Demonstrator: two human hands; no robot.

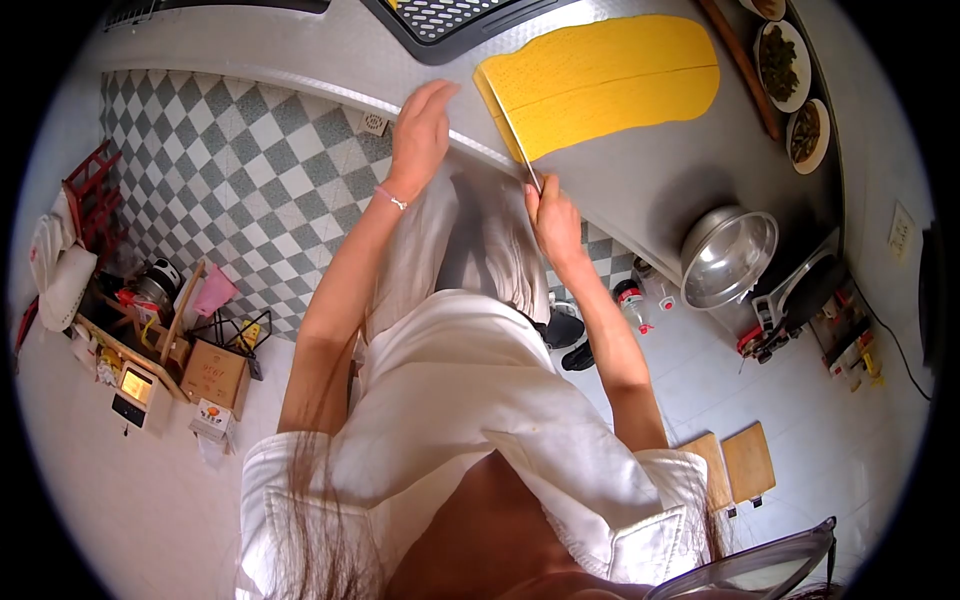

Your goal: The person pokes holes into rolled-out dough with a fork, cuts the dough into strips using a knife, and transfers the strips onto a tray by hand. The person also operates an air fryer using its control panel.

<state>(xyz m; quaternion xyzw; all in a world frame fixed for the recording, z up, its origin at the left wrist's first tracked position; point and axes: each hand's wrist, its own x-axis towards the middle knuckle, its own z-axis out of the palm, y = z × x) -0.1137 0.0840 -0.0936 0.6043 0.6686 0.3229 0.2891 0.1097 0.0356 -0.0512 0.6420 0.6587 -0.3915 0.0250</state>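
A long slab of yellow dough (610, 85) lies on the metal counter, with a lengthwise line running along its top. My right hand (556, 218) is closed around the handle of a knife (514, 128) at the counter's front edge. The thin blade lies across the dough near its left end; how deep it reaches I cannot tell. To the left of the dough, my left hand (422, 135) hovers by the counter edge, holding nothing, fingers extended and slightly curved. A bracelet circles that wrist.
Behind the dough is a black perforated tray (440, 25). At right lie a wooden rolling pin (740, 65), a white bowl of greens (783, 68) and another filled bowl (807, 136). A metal bowl (728, 258) sits nearer. A cardboard box (213, 375) stands at left.
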